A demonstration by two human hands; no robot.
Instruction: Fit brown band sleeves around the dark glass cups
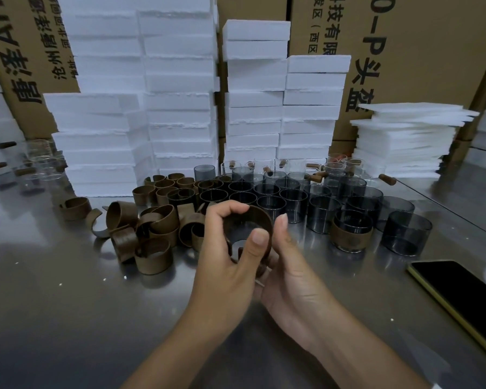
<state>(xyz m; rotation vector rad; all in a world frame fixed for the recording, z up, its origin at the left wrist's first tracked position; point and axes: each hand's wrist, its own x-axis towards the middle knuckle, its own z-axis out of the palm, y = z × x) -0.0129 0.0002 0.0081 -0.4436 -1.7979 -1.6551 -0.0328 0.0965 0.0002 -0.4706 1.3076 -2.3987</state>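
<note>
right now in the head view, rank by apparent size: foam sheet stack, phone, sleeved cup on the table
1. foam sheet stack and phone: alike; phone is nearer and cropped, so unranked.
2. sleeved cup, smallest.

Left hand and right hand gripping round dark glass cup, curved brown band sleeve seemingly around it

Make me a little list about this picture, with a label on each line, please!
Hands: left hand and right hand hold one dark cup together above the metal table
Band: a brown band goes round that cup
Finished: one banded cup stands to the right
Waiting: bare dark cups stand grouped behind the hands
Spare bands: loose pile on the left
Behind: stacked white foam blocks
Also: a phone, far right
</note>
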